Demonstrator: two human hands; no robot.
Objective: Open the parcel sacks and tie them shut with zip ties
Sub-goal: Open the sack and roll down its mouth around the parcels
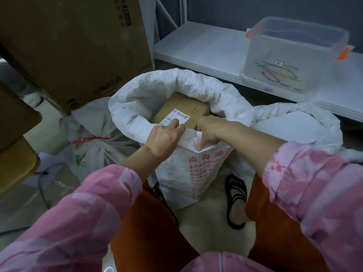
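Observation:
A white woven parcel sack with red print stands open on the floor between my knees, its rim rolled outward. Inside lies a brown cardboard parcel with a white shipping label. My left hand grips the near rim of the sack, fingers curled over the edge and touching the label. My right hand pinches the same near rim just to the right, fingers tucked into the fold. A second sack at the left is tied shut with a red zip tie.
A large SF Express carton stands behind the sacks at the left. A white shelf at the back right carries a clear plastic bin holding zip ties. Another white sack lies at the right. My sandalled foot is beside the sack.

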